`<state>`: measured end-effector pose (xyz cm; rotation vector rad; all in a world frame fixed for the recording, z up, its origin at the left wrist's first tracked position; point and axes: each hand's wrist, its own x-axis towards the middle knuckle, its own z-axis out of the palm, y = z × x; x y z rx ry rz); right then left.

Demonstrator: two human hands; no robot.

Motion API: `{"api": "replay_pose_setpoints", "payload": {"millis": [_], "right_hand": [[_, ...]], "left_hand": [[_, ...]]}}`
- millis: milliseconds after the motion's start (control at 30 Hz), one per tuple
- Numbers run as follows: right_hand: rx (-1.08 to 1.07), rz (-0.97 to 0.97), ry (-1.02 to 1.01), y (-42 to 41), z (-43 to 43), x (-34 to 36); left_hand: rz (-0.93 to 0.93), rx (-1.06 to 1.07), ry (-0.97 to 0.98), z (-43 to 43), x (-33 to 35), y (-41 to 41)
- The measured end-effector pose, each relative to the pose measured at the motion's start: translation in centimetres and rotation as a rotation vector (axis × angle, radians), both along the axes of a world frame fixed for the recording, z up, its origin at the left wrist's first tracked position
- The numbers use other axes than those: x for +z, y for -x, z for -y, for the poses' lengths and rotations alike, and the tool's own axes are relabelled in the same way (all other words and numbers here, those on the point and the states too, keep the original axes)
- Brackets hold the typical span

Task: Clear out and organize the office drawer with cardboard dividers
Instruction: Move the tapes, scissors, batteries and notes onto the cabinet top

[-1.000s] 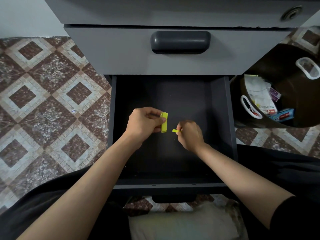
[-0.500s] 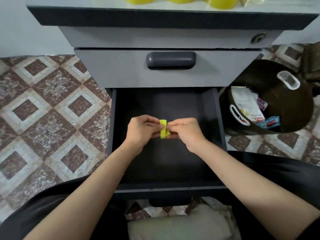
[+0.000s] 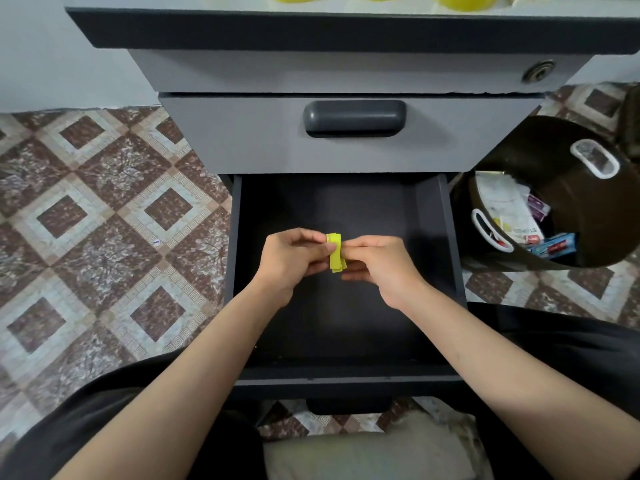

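The lower drawer [image 3: 446,237] of a grey cabinet is pulled out, and its dark floor is bare. Above its middle I hold a small stack of yellow-green paper strips [image 3: 335,252]. My left hand [image 3: 294,261] pinches the stack from the left. My right hand [image 3: 377,265] pinches it from the right, fingertips meeting those of the left hand. The strips stand upright between the fingers.
A closed upper drawer with a dark handle [image 3: 354,117] sits above. A dark bin [image 3: 554,199] with white handles stands to the right, holding papers and packets. Patterned tile floor [image 3: 104,220] lies to the left. Yellow objects [image 3: 460,0] rest on the cabinet top. A pale cushion [image 3: 367,455] lies below the drawer.
My right hand has brought a loose yellow strip over to the stack in my left hand, and both hands now pinch the stack together. The view has tilted upward.
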<state>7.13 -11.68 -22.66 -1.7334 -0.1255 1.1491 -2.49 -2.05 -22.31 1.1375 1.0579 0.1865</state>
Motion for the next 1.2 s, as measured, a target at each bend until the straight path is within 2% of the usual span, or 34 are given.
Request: {"api": "replay_pose_setpoints", "payload": {"millis": [100, 333, 500, 533, 567, 633, 667, 700, 800, 1000, 1133, 1200], "right_hand": [[-0.042, -0.109, -0.073, 0.0, 0.0, 0.3], [-0.011, -0.147, -0.154, -0.3, 0.1, 0.6], [0.080, -0.017, -0.129, -0.3, 0.2, 0.5], [0.080, 0.000, -0.116, -0.4, 0.1, 0.5], [0.089, 0.027, -0.094, -0.5, 0.1, 0.5], [0.145, 0.100, -0.020, -0.8, 0.0, 0.6], [0.177, 0.128, 0.017, -0.9, 0.0, 0.6], [0.199, 0.144, 0.045, -1.0, -0.1, 0.6], [0.244, 0.172, 0.083, -1.1, -0.2, 0.6], [0.267, 0.188, 0.074, -0.8, -0.4, 0.6], [0.608, 0.574, 0.142, -0.5, -0.2, 0.6], [0.710, 0.733, 0.184, -0.4, -0.2, 0.3]], "left_hand": [[-0.007, 0.020, 0.007, 0.0, 0.0, 0.0], [0.015, 0.046, 0.025, -0.2, 0.2, 0.0], [0.001, 0.026, 0.036, -0.1, 0.3, -0.1], [-0.027, -0.001, -0.015, -0.1, 0.3, -0.1], [-0.095, -0.078, -0.171, -0.3, 0.2, 0.0], [-0.248, -0.373, -0.671, -0.9, 0.1, 0.2], [-0.242, -0.529, -0.869, -1.1, 0.1, 0.3], [-0.219, -0.664, -0.981, -1.2, 0.1, 0.4], [-0.219, -0.851, -1.082, -0.8, -0.1, 0.4], [-0.406, -0.912, -1.340, -0.9, -0.2, 0.6], [-0.459, -0.958, -1.359, -0.9, -0.2, 0.4], [-0.460, -0.965, -1.362, -0.8, -0.2, 0.5]]}}
